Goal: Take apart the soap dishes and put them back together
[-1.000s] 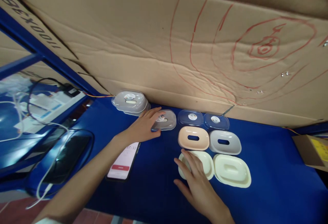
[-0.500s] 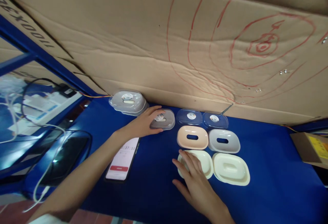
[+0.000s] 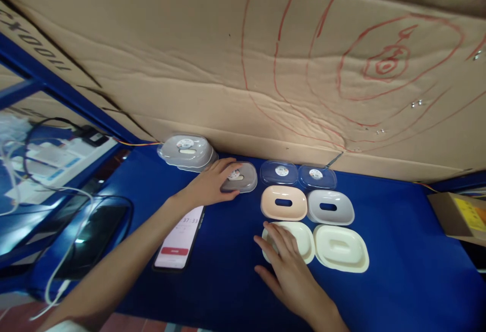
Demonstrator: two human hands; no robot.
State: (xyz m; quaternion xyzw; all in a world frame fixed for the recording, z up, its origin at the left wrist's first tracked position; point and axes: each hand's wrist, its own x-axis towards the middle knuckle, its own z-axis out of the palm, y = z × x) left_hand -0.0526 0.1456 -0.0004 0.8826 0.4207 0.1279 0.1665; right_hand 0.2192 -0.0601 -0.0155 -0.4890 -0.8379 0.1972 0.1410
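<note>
My left hand (image 3: 216, 182) spans the left end of a grey soap box (image 3: 246, 177) with a clear lid, thumb along its near edge and fingers at the far edge. The box rests flat on the blue table. Over a cream soap tray (image 3: 304, 243), my right hand (image 3: 286, 268) lies with fingers spread, partly covering its left side. Beside it is a second cream tray (image 3: 341, 248). Behind these sit a peach slotted dish (image 3: 271, 203) and a grey slotted dish (image 3: 343, 208). Farther back are two clear lids (image 3: 271, 172) (image 3: 328, 177) with round stickers.
A stack of lidded grey soap boxes (image 3: 197, 155) stands at the back left against a cardboard wall (image 3: 170, 69). A phone showing a timer (image 3: 174, 251) lies under my left forearm. Cables and a power strip (image 3: 83, 155) are at left, a small carton (image 3: 450, 215) at right.
The view has shifted slightly. Both hands keep nearly the same places, and the boxes, dishes and lids have not moved on the table.
</note>
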